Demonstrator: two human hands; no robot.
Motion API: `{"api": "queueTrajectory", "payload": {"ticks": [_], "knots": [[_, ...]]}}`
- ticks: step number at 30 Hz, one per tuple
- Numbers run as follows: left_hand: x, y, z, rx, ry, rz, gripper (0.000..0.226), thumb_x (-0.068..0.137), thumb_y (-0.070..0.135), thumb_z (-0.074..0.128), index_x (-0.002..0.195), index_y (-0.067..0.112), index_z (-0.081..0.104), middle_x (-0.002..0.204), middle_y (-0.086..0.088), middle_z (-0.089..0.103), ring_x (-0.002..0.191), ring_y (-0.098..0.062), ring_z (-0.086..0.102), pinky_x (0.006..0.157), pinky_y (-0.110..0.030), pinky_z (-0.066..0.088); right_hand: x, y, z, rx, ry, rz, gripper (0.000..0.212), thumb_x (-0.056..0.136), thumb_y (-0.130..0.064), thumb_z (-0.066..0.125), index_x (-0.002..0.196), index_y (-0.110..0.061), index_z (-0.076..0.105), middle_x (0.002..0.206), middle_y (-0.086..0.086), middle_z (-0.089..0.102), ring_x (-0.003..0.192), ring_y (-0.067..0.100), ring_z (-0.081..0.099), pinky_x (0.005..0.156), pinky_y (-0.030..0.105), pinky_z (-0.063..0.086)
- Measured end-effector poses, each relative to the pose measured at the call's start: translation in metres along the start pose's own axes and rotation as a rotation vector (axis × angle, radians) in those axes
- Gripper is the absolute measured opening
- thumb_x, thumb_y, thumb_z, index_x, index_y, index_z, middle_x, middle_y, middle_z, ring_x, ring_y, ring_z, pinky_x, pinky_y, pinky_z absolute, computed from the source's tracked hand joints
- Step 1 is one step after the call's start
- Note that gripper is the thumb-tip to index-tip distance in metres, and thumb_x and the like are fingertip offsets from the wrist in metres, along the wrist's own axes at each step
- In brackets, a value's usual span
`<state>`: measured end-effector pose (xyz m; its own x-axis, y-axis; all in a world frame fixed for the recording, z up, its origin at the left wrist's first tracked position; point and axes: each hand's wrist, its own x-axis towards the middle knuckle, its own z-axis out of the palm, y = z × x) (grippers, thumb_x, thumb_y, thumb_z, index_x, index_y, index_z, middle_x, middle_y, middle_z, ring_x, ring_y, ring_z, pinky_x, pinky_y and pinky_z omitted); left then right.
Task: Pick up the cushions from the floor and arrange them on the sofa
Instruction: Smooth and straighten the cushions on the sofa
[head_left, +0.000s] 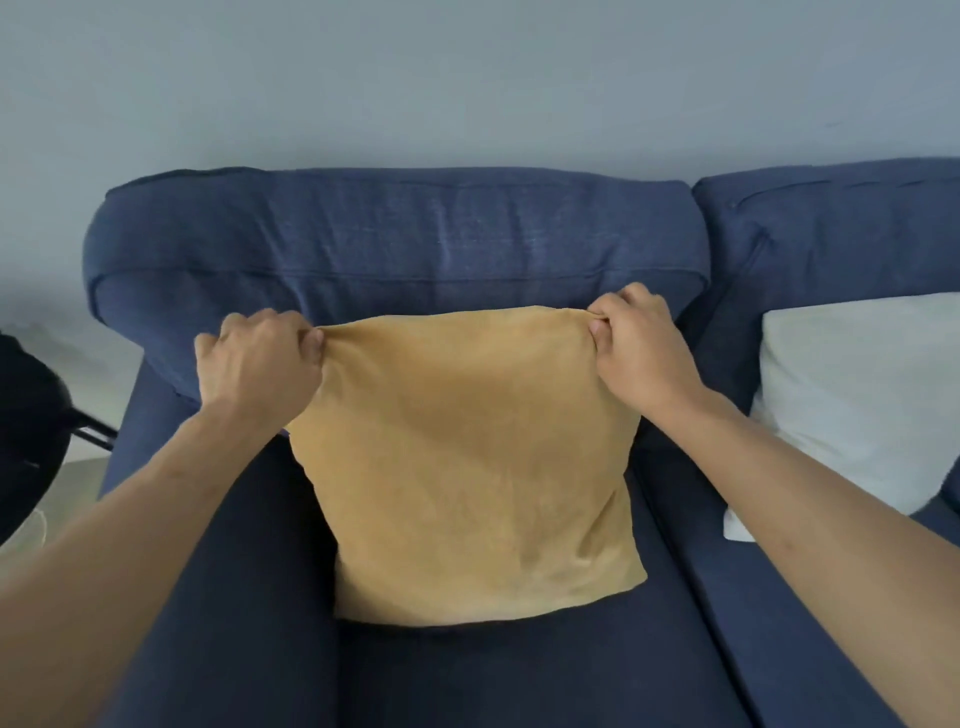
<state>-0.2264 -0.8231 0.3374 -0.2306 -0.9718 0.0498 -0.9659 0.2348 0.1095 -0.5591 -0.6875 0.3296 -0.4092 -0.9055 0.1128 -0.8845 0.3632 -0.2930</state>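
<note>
Mustard cushion (470, 467) upright on sofa (405, 234); L hand (260, 358), R hand (641, 348) pinch top corners.

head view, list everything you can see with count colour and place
sofa: one, dark blue, fills most of the view, against the wall
mustard cushion: one, yellow-tan, upright on the left seat, leaning toward the backrest
white cushion: one, off-white, on the next seat at right
wall: one, pale grey-blue, behind the sofa
dark object: one, black, far left edge beside the sofa, unclear what it is
left hand: one, pinching the mustard cushion's top left corner
right hand: one, pinching its top right corner
</note>
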Motion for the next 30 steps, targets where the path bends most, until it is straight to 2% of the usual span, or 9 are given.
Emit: {"api": "queueTrajectory", "payload": {"ticks": [2,4,6,8,11,16,21,24,30], "knots": [[-0.008,0.002,0.005,-0.040,0.147,0.025,0.032,0.107,0.025,0.051,0.126,0.011,0.073,0.127,-0.016,0.067,0.117,-0.043,0.053,0.101,-0.059,0.039,-0.015,-0.009,0.003,-0.097,0.191,-0.018,0.034,0.108,-0.016,0.054,0.140,-0.013,0.064,0.142,0.012,0.057,0.126,0.038,0.052,0.103,0.054,0.047],[-0.026,0.016,0.009,-0.147,0.345,0.177,0.036,0.106,0.024,0.052,0.136,0.011,0.069,0.141,-0.013,0.064,0.131,-0.041,0.052,0.112,-0.058,0.037,-0.036,-0.025,0.011,-0.076,0.349,-0.151,0.043,0.106,-0.018,0.055,0.148,-0.012,0.058,0.155,0.013,0.053,0.139,0.038,0.049,0.113,0.054,0.040],[-0.045,0.046,0.020,-0.312,0.341,0.388,0.045,0.112,0.031,0.045,0.150,0.011,0.059,0.160,-0.009,0.052,0.152,-0.033,0.042,0.126,-0.053,0.029,-0.052,-0.048,0.028,0.016,0.266,-0.370,0.047,0.111,-0.024,0.048,0.155,-0.009,0.053,0.166,0.014,0.046,0.155,0.035,0.041,0.127,0.055,0.030],[-0.060,0.076,0.037,-0.372,0.191,0.545,0.053,0.117,0.037,0.033,0.161,0.012,0.046,0.173,-0.004,0.037,0.164,-0.023,0.022,0.132,-0.053,0.018,-0.061,-0.065,0.047,0.018,0.073,-0.501,0.054,0.113,-0.029,0.041,0.162,-0.008,0.046,0.173,0.012,0.039,0.164,0.032,0.030,0.133,0.059,0.019],[-0.060,0.081,0.060,-0.199,0.072,0.582,0.065,0.115,0.049,0.016,0.167,0.014,0.034,0.176,-0.003,0.029,0.166,-0.021,0.010,0.133,-0.054,0.011,-0.058,-0.064,0.062,-0.115,-0.056,-0.517,0.062,0.114,-0.039,0.031,0.170,-0.013,0.032,0.178,0.008,0.032,0.168,0.028,0.020,0.135,0.061,0.011],[-0.036,0.031,0.072,0.061,0.038,0.443,0.075,0.110,0.067,0.008,0.172,0.024,0.019,0.179,-0.002,0.013,0.167,-0.024,0.002,0.133,-0.055,0.003,-0.039,-0.030,0.055,-0.228,-0.035,-0.388,0.068,0.117,-0.056,0.019,0.167,-0.015,0.038,0.175,0.009,0.037,0.166,0.029,0.023,0.135,0.059,0.009],[-0.028,-0.020,0.059,0.088,-0.013,0.270,0.082,0.105,0.074,-0.001,0.173,0.028,0.006,0.180,0.001,0.001,0.166,-0.020,-0.008,0.133,-0.055,-0.002,-0.027,0.013,0.022,-0.252,-0.074,-0.193,0.076,0.113,-0.063,0.009,0.167,-0.016,0.037,0.176,0.008,0.035,0.167,0.028,0.020,0.136,0.058,0.003],[-0.034,-0.035,0.037,0.042,-0.021,0.184,0.084,0.105,0.072,-0.003,0.172,0.024,0.006,0.181,-0.001,0.005,0.166,-0.022,-0.006,0.133,-0.056,-0.002,-0.026,0.033,-0.008,-0.250,-0.088,0.017,0.074,0.113,-0.061,0.015,0.169,-0.017,0.033,0.179,0.009,0.026,0.169,0.028,0.013,0.134,0.061,0.005],[-0.076,-0.017,-0.027,0.048,-0.034,0.290,0.077,0.110,0.063,0.005,0.173,0.019,0.010,0.180,-0.002,0.012,0.166,-0.024,0.002,0.134,-0.055,0.007,-0.068,0.059,-0.118,-0.034,0.158,0.354,0.068,0.114,-0.054,0.030,0.160,-0.006,0.046,0.171,0.021,0.039,0.161,0.041,0.029,0.128,0.066,0.023]]}}
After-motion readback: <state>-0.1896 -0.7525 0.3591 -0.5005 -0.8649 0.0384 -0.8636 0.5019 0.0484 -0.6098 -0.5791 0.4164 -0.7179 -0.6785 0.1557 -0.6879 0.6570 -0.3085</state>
